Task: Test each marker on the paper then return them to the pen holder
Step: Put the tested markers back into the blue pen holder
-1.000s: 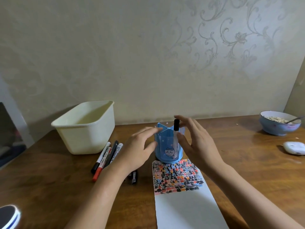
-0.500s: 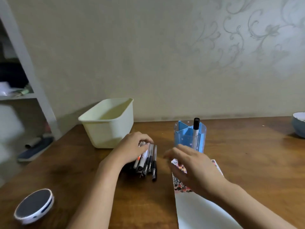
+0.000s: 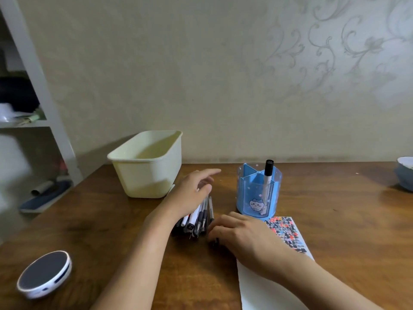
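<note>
Now the next marker is being picked: the right hand (image 3: 243, 233) curls its fingers at the markers (image 3: 197, 217) lying left of the holder (image 3: 257, 193); left hand (image 3: 190, 193) rests spread above them. Next, uncap and scribble on the paper (image 3: 287, 233).

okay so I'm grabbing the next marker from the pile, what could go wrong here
The loose markers lie side by side under your left hand; a nudge could roll some across the table. Your right hand and forearm lie over the paper and could drag it.
</note>
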Motion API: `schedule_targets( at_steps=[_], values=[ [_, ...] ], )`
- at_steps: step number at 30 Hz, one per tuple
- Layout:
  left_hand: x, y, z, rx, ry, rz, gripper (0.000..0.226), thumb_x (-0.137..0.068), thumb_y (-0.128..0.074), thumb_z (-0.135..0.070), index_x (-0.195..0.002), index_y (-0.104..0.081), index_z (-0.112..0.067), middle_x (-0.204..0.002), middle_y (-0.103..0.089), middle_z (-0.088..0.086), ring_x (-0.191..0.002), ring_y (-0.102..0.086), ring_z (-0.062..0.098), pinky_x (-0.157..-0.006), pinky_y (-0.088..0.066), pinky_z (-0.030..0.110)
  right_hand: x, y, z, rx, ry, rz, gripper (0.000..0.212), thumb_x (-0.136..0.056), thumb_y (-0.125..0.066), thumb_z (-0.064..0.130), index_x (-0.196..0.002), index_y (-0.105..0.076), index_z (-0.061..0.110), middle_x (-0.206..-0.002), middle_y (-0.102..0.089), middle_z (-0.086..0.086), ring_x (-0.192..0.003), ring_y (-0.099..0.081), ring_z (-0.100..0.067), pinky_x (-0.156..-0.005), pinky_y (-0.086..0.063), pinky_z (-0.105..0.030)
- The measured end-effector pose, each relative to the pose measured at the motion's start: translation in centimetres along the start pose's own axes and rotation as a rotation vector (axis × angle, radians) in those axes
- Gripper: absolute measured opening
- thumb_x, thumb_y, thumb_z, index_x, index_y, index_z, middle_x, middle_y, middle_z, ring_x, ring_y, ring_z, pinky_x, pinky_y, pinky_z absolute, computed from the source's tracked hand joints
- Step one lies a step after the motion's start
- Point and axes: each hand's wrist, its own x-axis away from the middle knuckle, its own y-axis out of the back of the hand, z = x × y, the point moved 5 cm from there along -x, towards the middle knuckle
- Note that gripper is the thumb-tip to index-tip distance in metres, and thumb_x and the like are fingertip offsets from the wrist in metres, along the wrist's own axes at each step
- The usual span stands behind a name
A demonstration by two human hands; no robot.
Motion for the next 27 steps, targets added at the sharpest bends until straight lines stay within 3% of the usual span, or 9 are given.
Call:
schedule_targets(
  at_steps=[3,7,12,15,17,20,23,27],
  values=[
    [-0.2,-1.0,-0.9,0.039,-0.021,0.021,0.054,-0.102,-0.045,-0.016,-0.138,-0.044,-0.055,-0.124,-0.056,-0.017,-0.113,-0.054,-0.002,-0.095,-0.043,0.021,0.0,0.0,0.0,-0.002,-0.009,0.004,0.024,-0.100,-0.055,0.018,-0.117,-0.059,0.034,-0.125,-0.059,0.014,-0.104,-0.053,-0.010,-0.083,-0.052,-0.030],
    [-0.4,-2.2,-1.5,0.042,-0.049,0.044,0.056,-0.102,-0.044,-0.013,-0.139,-0.043,-0.055,-0.125,-0.053,-0.018,-0.117,-0.052,0.000,-0.105,-0.044,0.031,0.3,1.1,0.0,-0.004,-0.053,-0.067,0.024,-0.099,-0.054,0.019,-0.118,-0.053,0.034,-0.123,-0.057,0.011,-0.105,-0.048,-0.010,-0.083,-0.048,-0.029],
    [-0.3,-2.4,-1.9,0.023,-0.075,0.038,0.064,-0.100,-0.041,-0.011,-0.140,-0.037,-0.061,-0.128,-0.053,-0.014,-0.120,-0.050,0.001,-0.106,-0.042,0.032,1.8,4.2,-2.3,-0.422,-0.306,-0.352,0.015,-0.101,-0.048,0.019,-0.109,-0.047,0.032,-0.106,-0.064,0.013,-0.096,-0.060,-0.011,-0.078,-0.053,-0.040],
    [-0.1,-2.3,-2.4,-0.037,-0.133,0.060,0.055,-0.106,-0.039,-0.017,-0.144,-0.035,-0.056,-0.132,-0.052,-0.013,-0.125,-0.046,0.002,-0.102,-0.041,0.028,2.6,6.2,-3.8,-0.633,-0.389,-0.542,0.016,-0.104,-0.049,0.016,-0.107,-0.044,0.031,-0.103,-0.070,0.008,-0.091,-0.068,-0.015,-0.078,-0.056,-0.038],
    [0.0,-2.3,-2.4,-0.037,-0.130,0.061,0.053,-0.106,-0.040,-0.018,-0.143,-0.036,-0.056,-0.133,-0.051,-0.014,-0.125,-0.046,0.001,-0.099,-0.040,0.025,2.9,7.5,-4.7,-0.723,-0.400,-0.666,0.007,-0.102,-0.049,0.025,-0.107,-0.046,0.027,-0.099,-0.072,0.005,-0.086,-0.070,-0.017,-0.076,-0.057,-0.037],
    [-0.1,-2.2,-2.5,-0.001,-0.109,0.034,0.058,-0.104,-0.040,-0.010,-0.135,-0.044,-0.058,-0.127,-0.053,-0.015,-0.122,-0.048,0.001,-0.103,-0.044,0.029,3.3,8.5,-5.8,-0.767,-0.417,-0.775,0.015,-0.097,-0.049,0.034,-0.108,-0.050,0.024,-0.097,-0.073,-0.001,-0.083,-0.070,-0.019,-0.076,-0.057,-0.039],
    [-0.3,-2.0,-2.6,0.041,-0.088,0.002,0.067,-0.100,-0.037,0.001,-0.128,-0.050,-0.059,-0.131,-0.054,-0.016,-0.127,-0.046,-0.001,-0.108,-0.042,0.035,3.8,9.4,-6.3,-0.763,-0.428,-0.848,0.024,-0.097,-0.049,0.034,-0.114,-0.056,0.018,-0.098,-0.074,0.000,-0.084,-0.071,-0.015,-0.074,-0.056,-0.029],
    [-0.2,-2.1,-2.6,0.064,-0.082,-0.026,0.076,-0.098,-0.039,0.003,-0.135,-0.040,-0.064,-0.135,-0.050,-0.017,-0.128,-0.042,-0.006,-0.107,-0.038,0.026,4.4,10.6,-6.7,-0.792,-0.415,-0.976,0.017,-0.101,-0.047,0.029,-0.111,-0.057,0.018,-0.100,-0.073,-0.003,-0.087,-0.071,-0.019,-0.076,-0.057,-0.031]
  ],
)
